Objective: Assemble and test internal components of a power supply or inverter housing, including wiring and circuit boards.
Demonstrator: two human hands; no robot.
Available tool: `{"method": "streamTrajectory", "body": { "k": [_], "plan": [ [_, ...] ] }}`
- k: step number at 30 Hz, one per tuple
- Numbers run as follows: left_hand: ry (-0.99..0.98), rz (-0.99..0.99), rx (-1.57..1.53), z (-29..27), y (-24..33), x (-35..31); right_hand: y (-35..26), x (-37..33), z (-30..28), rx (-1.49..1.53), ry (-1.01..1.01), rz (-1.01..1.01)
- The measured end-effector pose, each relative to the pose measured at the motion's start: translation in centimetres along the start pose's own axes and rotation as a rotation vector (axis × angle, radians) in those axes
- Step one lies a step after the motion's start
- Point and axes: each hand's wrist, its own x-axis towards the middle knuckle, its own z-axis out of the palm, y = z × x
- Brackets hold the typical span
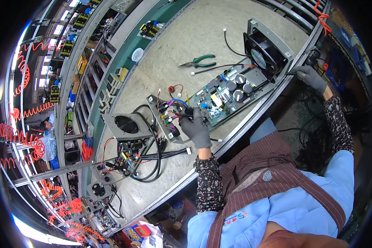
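My left hand (196, 131), in a grey glove, is closed on the wires (178, 117) at the near-left end of an open metal chassis. The wires there are black, purple, blue and red, and they run over the upright end plate (156, 110). On the chassis lies a green circuit board (219, 97) with several large capacitors. A black fan (262, 57) in a metal bracket stands at its far-right end. At the table's right edge, beside that bracket, my gloved right hand (312, 78) grips a black cable (291, 73). My fingertips partly hide both grips.
Pliers with green handles (198, 62) lie beyond the board. Left of it stand a second unit with a round fan opening (127, 125) and looped black cables (158, 144). A metal rail (252, 113) edges the table, and a green conveyor (132, 62) runs behind it.
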Motion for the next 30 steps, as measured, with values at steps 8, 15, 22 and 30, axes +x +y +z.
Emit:
{"method": "streamTrajectory", "body": {
  "k": [8,15,22,30],
  "plan": [
    [-0.117,-0.007,0.339,-0.7,1.2,-1.0,-2.6,0.9,-0.4,-0.091,-0.087,0.053],
    [-0.185,0.006,0.339,-1.0,-0.6,-0.4,-4.3,1.4,-0.8,-0.235,-0.083,-0.031],
    [-0.118,-0.081,-0.104,-0.2,2.1,-1.9,-5.1,2.3,-0.6,-0.303,-0.108,-0.138],
    [-0.023,0.107,-0.090,0.0,0.1,-1.7,-7.3,1.8,0.5,-0.348,-0.114,-0.056]
  ]
}}
